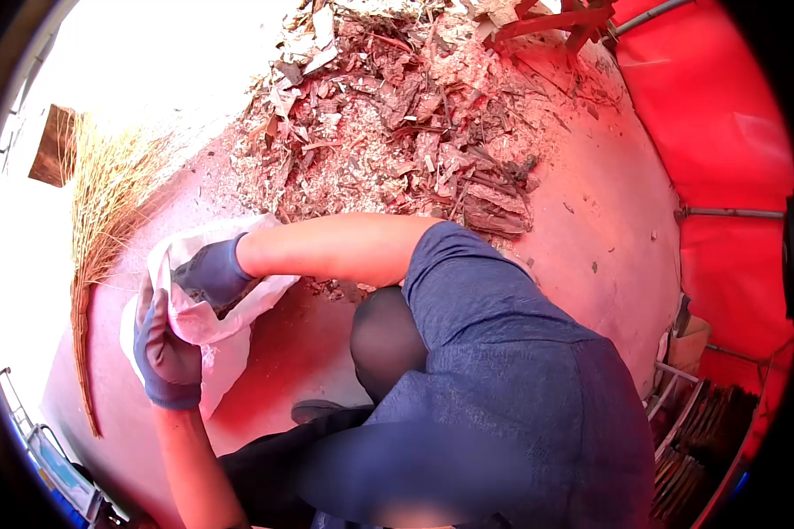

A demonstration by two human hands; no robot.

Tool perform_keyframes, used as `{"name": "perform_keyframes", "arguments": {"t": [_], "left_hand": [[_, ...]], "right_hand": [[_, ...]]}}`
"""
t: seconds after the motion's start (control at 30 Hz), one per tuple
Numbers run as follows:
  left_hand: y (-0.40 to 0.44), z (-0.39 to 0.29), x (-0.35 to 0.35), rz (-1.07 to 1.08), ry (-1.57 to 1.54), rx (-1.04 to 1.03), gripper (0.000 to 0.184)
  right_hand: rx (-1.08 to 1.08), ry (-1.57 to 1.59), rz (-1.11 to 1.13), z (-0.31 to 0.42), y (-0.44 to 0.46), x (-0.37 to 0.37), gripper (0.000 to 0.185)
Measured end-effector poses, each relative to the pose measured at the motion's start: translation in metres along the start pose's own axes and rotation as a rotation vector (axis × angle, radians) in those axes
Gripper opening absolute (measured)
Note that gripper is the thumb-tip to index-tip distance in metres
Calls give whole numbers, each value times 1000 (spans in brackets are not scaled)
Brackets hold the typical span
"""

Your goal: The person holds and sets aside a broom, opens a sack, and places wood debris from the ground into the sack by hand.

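A white sack (pixel 229 348) stands with its mouth open on the floor in front of my bent knee. My left hand (pixel 169 353), in a grey-blue glove, grips the near left side of the sack's rim, thumb and fingers around the cloth. Gloved as well, my right hand (pixel 210 271) reaches down into the sack mouth from the far side. Its fingers are hidden in there, so what it holds, if anything, does not show. Some dark material is visible just under that hand.
A heap of bark pieces and wood chips (pixel 388 115) spreads over the floor (pixel 591 256) ahead. A twig broom (pixel 93 238) lies at the left beside a brown block (pixel 51 145). Red sheeting (pixel 715 106) on metal poles borders the right, above a rack of dark items (pixel 701 432).
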State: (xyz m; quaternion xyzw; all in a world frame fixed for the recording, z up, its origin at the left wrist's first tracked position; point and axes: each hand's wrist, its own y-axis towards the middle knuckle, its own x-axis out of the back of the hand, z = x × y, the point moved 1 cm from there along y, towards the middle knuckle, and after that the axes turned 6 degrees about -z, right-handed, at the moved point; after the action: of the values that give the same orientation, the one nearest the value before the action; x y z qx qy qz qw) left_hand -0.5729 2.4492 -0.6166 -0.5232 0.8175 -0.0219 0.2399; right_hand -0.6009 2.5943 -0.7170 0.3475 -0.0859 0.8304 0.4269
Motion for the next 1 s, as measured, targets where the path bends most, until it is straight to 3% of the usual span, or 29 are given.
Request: {"name": "perform_keyframes", "arguments": {"t": [0.07,0.1,0.13,0.17,0.23,0.27,0.33,0.37,0.4,0.47,0.6,0.67,0.7,0.8,0.87,0.93,1.0], "left_hand": [[5,8,36,-160,102,-123,47],[5,6,32,-143,94,-124,47],[3,3,28,-131,86,-123,46],[2,5,32,-76,180,-154,46],[5,13,38,-57,151,-104,44],[7,14,38,-37,134,-72,42],[14,24,38,-57,53,-43,41],[16,33,52,13,569,-278,41],[21,32,43,90,1081,-525,42],[21,29,24,117,1232,-604,43],[34,37,8,38,941,-397,33],[36,44,16,-62,444,-192,32],[35,41,21,-2,325,-88,40],[32,46,33,-68,436,-205,33],[29,44,31,-40,539,-253,34],[28,35,12,-136,193,-12,33],[25,32,9,-151,232,-10,34]], "right_hand": [[-86,47,-115,-19,-61,39,48],[-277,201,-110,-20,-102,69,46],[-313,254,-266,-40,-145,81,41],[-485,332,-415,-55,-190,97,45],[-1003,151,-786,-102,-293,113,63],[-1209,-116,-822,-113,-343,122,86],[-1547,-358,-853,-154,-431,115,114],[-1551,-353,-859,-163,-439,103,114],[-1670,-211,-796,-169,-443,97,126],[-1885,-63,-617,-176,-428,86,146],[-1949,-317,-412,-139,-348,79,137],[-1968,-319,-458,-142,-351,78,133],[-1929,-321,-454,-147,-358,80,132],[-1896,-282,-363,-156,-379,91,124],[-1747,-220,-332,-165,-394,86,114],[-1596,-229,-385,-173,-409,87,112],[-1501,-144,-554,-166,-421,102,112]]}}
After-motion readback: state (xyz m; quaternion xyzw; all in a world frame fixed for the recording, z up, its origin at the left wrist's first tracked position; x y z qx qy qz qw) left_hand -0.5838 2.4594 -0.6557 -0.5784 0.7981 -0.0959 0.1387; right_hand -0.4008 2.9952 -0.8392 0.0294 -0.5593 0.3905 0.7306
